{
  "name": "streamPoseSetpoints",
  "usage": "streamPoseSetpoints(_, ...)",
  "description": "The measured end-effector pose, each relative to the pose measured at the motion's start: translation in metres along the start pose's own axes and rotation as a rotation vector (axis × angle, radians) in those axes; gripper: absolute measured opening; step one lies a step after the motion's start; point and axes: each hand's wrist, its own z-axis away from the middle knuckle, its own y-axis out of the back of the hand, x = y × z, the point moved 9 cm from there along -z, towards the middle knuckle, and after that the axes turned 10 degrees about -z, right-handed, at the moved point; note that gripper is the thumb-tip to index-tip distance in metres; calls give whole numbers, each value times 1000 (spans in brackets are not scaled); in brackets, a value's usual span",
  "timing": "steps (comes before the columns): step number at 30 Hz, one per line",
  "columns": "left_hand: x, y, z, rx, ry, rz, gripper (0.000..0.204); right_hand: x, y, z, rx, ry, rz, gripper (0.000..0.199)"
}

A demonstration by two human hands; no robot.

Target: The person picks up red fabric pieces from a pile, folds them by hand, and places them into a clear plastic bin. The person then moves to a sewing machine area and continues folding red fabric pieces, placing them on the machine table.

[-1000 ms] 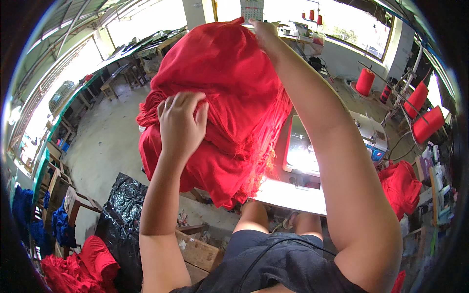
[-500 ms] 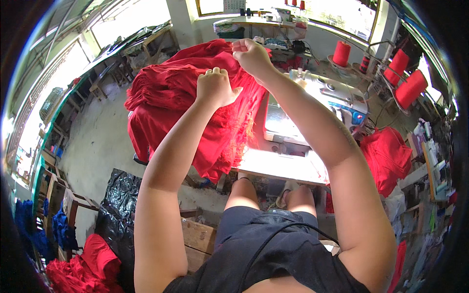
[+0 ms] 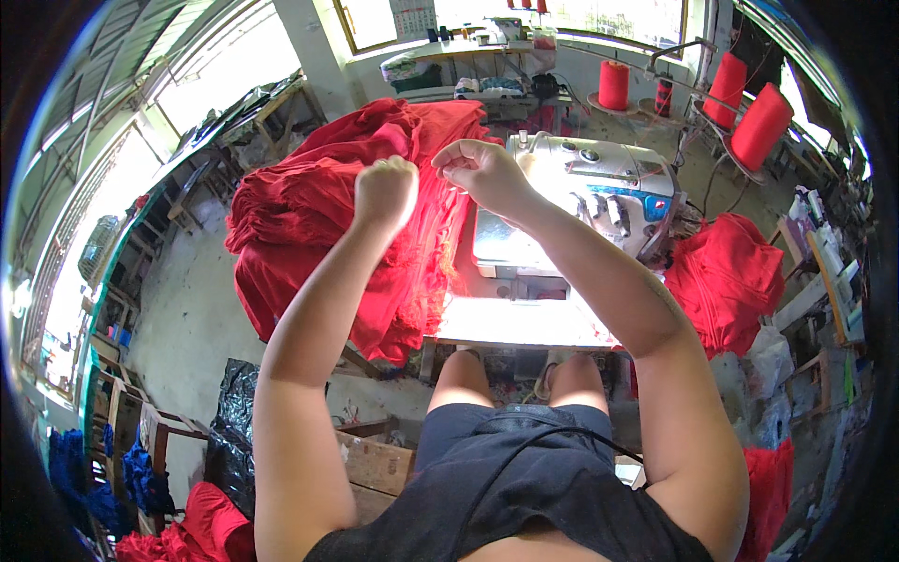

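Lg. red cloth heap lay on the L side of the worktable, spilling over the front edge; next, the sewing machine to its R, then a smaller red bundle beyond. L hand was curled in front of the heap; R hand, fingers bent, was by its machine-side edge. Couldn't tell if either gripped cloth. Risks, imo: overhang's wt. might drag it off; loose threads might snag the machine if it slid R.
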Motion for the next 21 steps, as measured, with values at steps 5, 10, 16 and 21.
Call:
streamPoseSetpoints(5, 111, 20, 90, -214, -644, 434, 17, -28, 20, 10, 24, 81, 86, 9)
streamPoseSetpoints(10, 67, 17, 32, -308, -199, 483, 19, -42, 42, 15, 52, 134, 68, 8)
streamPoseSetpoints(16, -34, -48, -40, -344, 312, 209, 31, -38, 27, 18, 51, 175, 91, 7)
streamPoseSetpoints(21, -58, -104, -38, -388, 374, 393, 30, -15, 24, 13, 50, 82, 70, 9)
